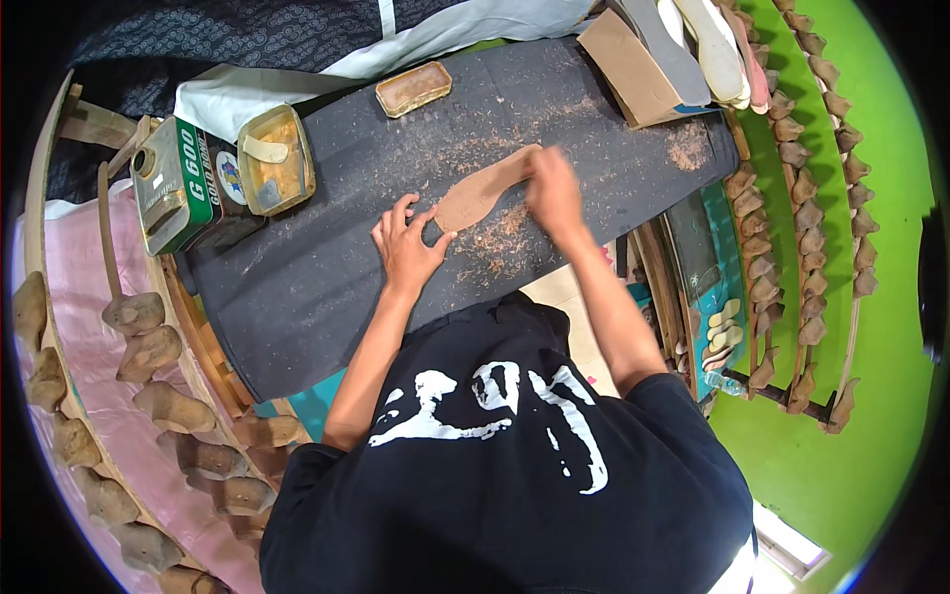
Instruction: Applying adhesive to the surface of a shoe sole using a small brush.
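Observation:
A brown, foot-shaped shoe sole (482, 194) lies aslant on the dark work table. Its near-left end is gripped at the edge by the thumb and forefinger of my left hand (408, 245), whose other fingers are spread out. My right hand (554, 194), slightly blurred, is closed at the sole's narrower far-right end. Whatever the right fingers may hold is hidden. Brown shavings (498, 243) are scattered around the sole, most thickly between my two hands.
A shallow tray (414, 89) sits near the table's far edge. At left stand a green metal can (188, 183) and a glue-stained tub (303, 148). A cardboard box (625, 71) with soles occupies the far right. Racks of shoe lasts (148, 356) flank both sides.

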A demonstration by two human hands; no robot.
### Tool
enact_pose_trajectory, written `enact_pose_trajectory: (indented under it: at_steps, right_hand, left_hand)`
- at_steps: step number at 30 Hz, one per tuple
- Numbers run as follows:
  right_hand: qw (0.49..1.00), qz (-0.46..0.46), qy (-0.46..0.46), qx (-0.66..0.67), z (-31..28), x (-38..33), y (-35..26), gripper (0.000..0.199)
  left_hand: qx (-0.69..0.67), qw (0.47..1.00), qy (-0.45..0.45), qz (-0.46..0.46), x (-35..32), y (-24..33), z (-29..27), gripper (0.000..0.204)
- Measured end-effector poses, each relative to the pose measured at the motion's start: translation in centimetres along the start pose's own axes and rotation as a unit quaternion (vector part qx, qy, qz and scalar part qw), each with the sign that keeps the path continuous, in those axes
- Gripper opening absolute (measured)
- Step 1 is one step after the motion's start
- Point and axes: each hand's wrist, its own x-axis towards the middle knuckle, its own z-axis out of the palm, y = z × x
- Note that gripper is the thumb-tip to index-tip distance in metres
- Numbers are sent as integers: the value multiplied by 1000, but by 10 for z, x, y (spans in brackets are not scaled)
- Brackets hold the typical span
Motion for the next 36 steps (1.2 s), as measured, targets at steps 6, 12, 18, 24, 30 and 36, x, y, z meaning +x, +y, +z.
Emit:
enact_pose_trajectory:
  at_steps: [6, 12, 18, 24, 30, 36]
  right_hand:
    - [956, -40, -130, 258, 33, -36, -108, 26]
    - [959, 174, 26, 220, 10, 25, 1, 20]
    - [999, -32, 28, 9, 4, 37, 27, 24]
    - [973, -131, -106, 156, 37, -9, -88, 33]
    - [980, 102, 27, 168, 9, 36, 21, 23]
    - [950, 159, 176, 203, -27, 86, 81, 19]
  left_hand:
    - [11, 1000, 20, 9, 0, -2, 5, 52]
    - [4, 1000, 15, -10, -1, 1, 3, 53]
    - [14, 1000, 17, 0, -1, 4, 2, 53]
    - [34, 999, 2, -14, 1, -2, 9, 52]
    - [19, 999, 24, -22, 1, 2, 3, 54]
    - [23, 998, -45, -46, 13, 19, -15, 56]
